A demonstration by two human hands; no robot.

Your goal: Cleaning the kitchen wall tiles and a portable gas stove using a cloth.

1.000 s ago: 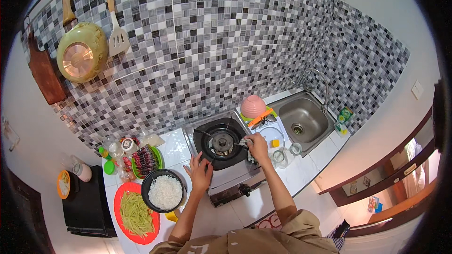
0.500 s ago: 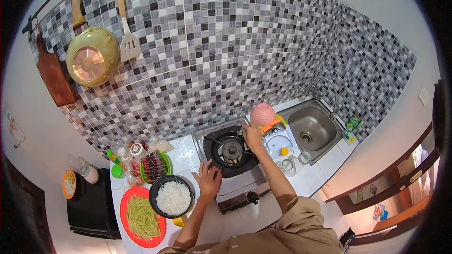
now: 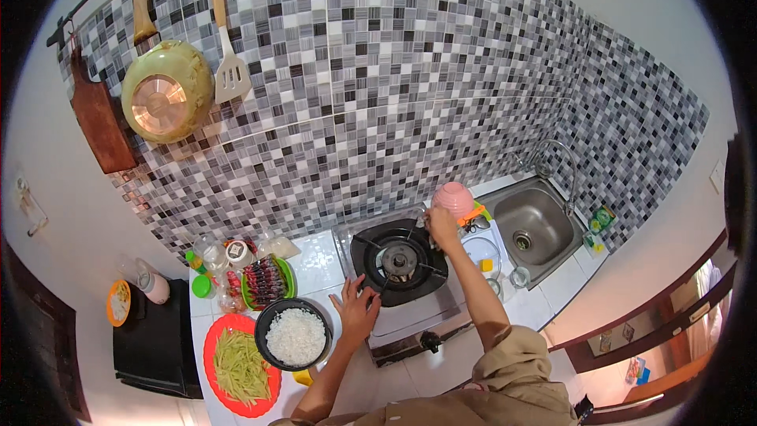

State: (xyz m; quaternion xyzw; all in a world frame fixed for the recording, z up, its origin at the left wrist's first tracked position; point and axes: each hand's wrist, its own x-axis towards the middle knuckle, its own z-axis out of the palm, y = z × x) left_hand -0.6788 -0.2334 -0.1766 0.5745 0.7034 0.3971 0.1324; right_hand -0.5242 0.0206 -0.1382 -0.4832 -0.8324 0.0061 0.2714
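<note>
A single-burner gas stove (image 3: 386, 327) with a black burner plate (image 3: 371, 248) stands on the counter before me. My left hand (image 3: 356, 312) rests at the plate's front left edge, its fingers spread and nothing in them. Across the burner, my right hand (image 3: 443, 227) is closed at the stove's far right side. A small greyish thing shows at its fingertips, too hidden to name. Just beyond that hand stands a pink ribbed bowl (image 3: 453, 199), with an orange-handled utensil (image 3: 471, 215) beside it.
Left of the stove are a black pan of white rice (image 3: 296, 337), a red plate of green strips (image 3: 240, 371), a green tray of small packets (image 3: 266, 280) and jars. A steel sink (image 3: 536, 225) and glass cups (image 3: 520, 277) are at right. A pan (image 3: 167, 95) hangs on the wall.
The view has shifted slightly, so the scene sits a little further right. My right hand stays at the stove's far right side, and my left hand keeps near its front left edge.
</note>
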